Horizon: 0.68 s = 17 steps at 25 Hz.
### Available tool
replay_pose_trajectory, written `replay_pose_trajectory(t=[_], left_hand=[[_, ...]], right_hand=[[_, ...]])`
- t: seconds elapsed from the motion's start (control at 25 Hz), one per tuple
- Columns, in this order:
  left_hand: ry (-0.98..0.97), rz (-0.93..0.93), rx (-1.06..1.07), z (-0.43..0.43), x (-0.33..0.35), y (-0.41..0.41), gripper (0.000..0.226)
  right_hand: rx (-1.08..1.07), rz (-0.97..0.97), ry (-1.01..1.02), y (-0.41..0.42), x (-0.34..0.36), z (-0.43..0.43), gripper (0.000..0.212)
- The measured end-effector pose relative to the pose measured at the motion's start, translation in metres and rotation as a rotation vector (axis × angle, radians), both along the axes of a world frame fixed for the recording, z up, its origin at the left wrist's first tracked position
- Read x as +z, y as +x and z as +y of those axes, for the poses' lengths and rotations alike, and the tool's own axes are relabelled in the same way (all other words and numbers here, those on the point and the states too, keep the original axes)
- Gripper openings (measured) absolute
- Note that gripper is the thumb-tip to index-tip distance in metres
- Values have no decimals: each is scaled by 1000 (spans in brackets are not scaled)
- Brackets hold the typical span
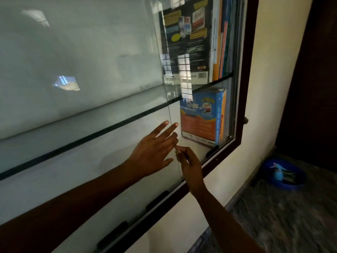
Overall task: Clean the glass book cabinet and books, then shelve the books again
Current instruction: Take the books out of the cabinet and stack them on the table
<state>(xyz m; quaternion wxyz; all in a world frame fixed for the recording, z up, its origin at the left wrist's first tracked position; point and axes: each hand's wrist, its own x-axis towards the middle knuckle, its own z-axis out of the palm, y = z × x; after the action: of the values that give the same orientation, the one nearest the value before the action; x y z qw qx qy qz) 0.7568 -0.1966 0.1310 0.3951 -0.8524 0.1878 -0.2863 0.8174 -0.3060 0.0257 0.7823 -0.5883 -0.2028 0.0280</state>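
Sliding this door is where things can go wrong, so read it from the left. The glass pane (73, 52) covers most of the cabinet front, hazy and full of reflections, with the glass shelf (91, 116) behind it.

Your left hand (151, 152) lies flat on the pane, fingers (161, 129) straight and spread wide. Press too hard there and the pane may tilt or jam in the frame (246, 84).

Just beside it, your right hand (191, 167) has its fingers curled narrow. They seem to pinch the pane's free edge, though glare makes the contact hard to confirm. A bare glass edge can cut, and so thin a pinch can slip.

Further right, the books (187, 39) stand on the upper shelf and a blue book (200, 117) stands below. A sudden slide could bang the pane against the frame beside them.

The blue basin (291, 185) with its spray bottle (278, 173) sits well apart, low on the right.
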Motion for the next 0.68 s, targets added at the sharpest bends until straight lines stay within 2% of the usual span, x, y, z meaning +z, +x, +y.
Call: replay_pose_trajectory(t=[0.16,0.44,0.56,0.68], left_hand=[[-17,66,52,18,1,-47,58],[42,51,108,50,1,-113,49],[-23,28,88,44,0,-109,45],[-125,-15,64,25,-1,-76,51]], right_hand=[[33,-25,47,-45,0,17,15],[105,-99,-1,-116,2,36,17],[146,-102,-60,-108,10,22,22],[31,-132,-51,-62,20,-6,25]])
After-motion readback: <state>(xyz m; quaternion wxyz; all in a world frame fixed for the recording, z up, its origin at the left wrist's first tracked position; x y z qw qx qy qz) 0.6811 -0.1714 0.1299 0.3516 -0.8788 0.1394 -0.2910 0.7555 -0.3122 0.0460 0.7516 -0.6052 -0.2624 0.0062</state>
